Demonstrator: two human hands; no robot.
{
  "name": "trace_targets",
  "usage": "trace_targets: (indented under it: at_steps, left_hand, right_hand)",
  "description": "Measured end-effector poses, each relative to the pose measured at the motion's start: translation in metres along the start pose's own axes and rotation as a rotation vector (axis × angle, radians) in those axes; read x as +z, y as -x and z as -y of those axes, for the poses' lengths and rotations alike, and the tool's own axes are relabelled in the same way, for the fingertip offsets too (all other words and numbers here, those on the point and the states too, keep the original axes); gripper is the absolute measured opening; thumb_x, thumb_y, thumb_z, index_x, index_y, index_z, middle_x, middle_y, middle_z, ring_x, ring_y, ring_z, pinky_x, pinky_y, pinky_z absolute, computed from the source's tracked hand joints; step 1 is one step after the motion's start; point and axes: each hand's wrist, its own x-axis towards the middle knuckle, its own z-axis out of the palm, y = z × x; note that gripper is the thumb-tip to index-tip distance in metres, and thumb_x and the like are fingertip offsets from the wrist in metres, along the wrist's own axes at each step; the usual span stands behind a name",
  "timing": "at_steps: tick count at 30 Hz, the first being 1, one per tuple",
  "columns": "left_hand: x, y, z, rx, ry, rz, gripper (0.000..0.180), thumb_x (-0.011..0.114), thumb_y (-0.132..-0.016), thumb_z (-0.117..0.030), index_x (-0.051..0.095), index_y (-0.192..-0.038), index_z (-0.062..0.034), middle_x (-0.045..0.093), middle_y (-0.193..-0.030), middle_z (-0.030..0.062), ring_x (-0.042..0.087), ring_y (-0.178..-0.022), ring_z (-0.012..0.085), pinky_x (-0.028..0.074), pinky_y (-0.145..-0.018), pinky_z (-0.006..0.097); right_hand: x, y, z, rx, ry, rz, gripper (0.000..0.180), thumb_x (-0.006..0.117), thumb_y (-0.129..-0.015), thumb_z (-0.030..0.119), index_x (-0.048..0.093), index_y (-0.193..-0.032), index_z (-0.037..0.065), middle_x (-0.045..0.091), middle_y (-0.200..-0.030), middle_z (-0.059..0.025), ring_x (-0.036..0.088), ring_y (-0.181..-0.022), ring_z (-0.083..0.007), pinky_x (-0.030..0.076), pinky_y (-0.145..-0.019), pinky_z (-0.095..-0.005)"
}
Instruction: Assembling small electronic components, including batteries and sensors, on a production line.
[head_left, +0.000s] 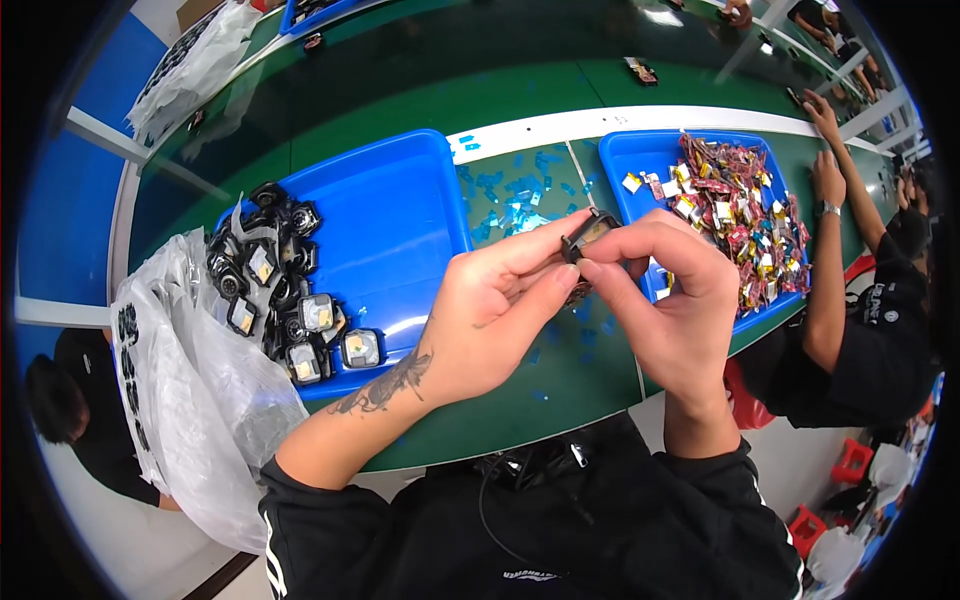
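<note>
Over the green table, my left hand (505, 305) holds a small black device housing (594, 230) tilted up between thumb and fingers. A pale inside shows within its dark rim. My right hand (680, 285) is closed with thumb and index fingertip pinched at the housing's near edge; whether a smaller piece lies in that pinch is hidden. To the left, a blue tray (385, 230) carries a heap of similar black housings (290, 290) along its left side. Right of my hands stands another blue tray (622, 150), piled with small red circuit boards with yellow and white parts (745, 220).
Blue film scraps (520, 200) litter the table between the trays. A clear plastic bag (190, 350) drapes over the table's left end. Behind the trays runs a white rail (550, 130) before a dark green belt (460, 80). A co-worker's forearms (826, 270) reach in at the right.
</note>
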Motion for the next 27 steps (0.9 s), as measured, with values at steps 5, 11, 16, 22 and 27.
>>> trace_targets:
  at_steps: [5,11,16,22,27]
  left_hand:
    - [0.0032,0.0007,0.0031,-0.001,0.029,-0.013,0.043,0.049,-0.099,-0.002,0.042,-0.141,0.006,0.058,-0.13,0.0124,0.056,-0.117,0.0154,0.047,-0.099,0.03]
    - [0.0066,0.0025,0.0041,0.036,-0.017,-0.049,0.043,0.049,-0.1,-0.005,0.042,-0.14,0.0098,0.055,-0.134,0.0173,0.054,-0.123,0.0219,0.044,-0.104,0.035]
    - [0.0084,0.0029,0.0033,0.025,-0.046,-0.046,0.043,0.049,-0.1,-0.004,0.042,-0.14,0.0089,0.055,-0.134,0.017,0.053,-0.123,0.0212,0.044,-0.105,0.034]
    - [0.0074,0.0044,0.0031,0.041,-0.208,-0.052,0.042,0.048,-0.1,-0.003,0.045,-0.141,0.0033,0.061,-0.127,0.0108,0.056,-0.112,0.0104,0.047,-0.095,0.026]
    - [0.0074,0.0048,-0.0029,0.057,-0.273,-0.009,0.039,0.047,-0.1,-0.004,0.048,-0.138,0.0063,0.06,-0.128,0.0131,0.057,-0.113,0.0143,0.047,-0.096,0.028]
  right_hand:
    - [0.0009,0.0015,-0.0008,0.042,-0.044,-0.016,0.011,0.075,-0.073,-0.001,0.07,-0.08,0.006,0.066,-0.072,-0.0039,0.057,-0.063,-0.0154,0.043,-0.06,-0.0286]
    - [0.0017,0.0029,-0.0001,0.07,-0.092,-0.036,0.009,0.075,-0.074,0.0,0.07,-0.08,0.005,0.065,-0.072,-0.0032,0.056,-0.063,-0.0154,0.042,-0.062,-0.0292]
    - [-0.0015,0.0022,0.0,0.061,-0.052,-0.018,0.008,0.074,-0.074,0.001,0.07,-0.079,0.006,0.065,-0.071,-0.0025,0.054,-0.063,-0.016,0.04,-0.064,-0.0298]
    - [-0.0037,0.0023,-0.0008,0.002,0.049,0.011,0.015,0.076,-0.07,0.001,0.062,-0.074,0.006,0.058,-0.066,-0.0015,0.051,-0.063,-0.017,0.037,-0.063,-0.0304]
    - [-0.0015,0.0032,0.0037,0.003,0.011,-0.078,0.035,0.078,-0.063,-0.003,0.046,-0.071,0.006,0.044,-0.069,-0.0051,0.047,-0.068,-0.0209,0.037,-0.065,-0.0319]
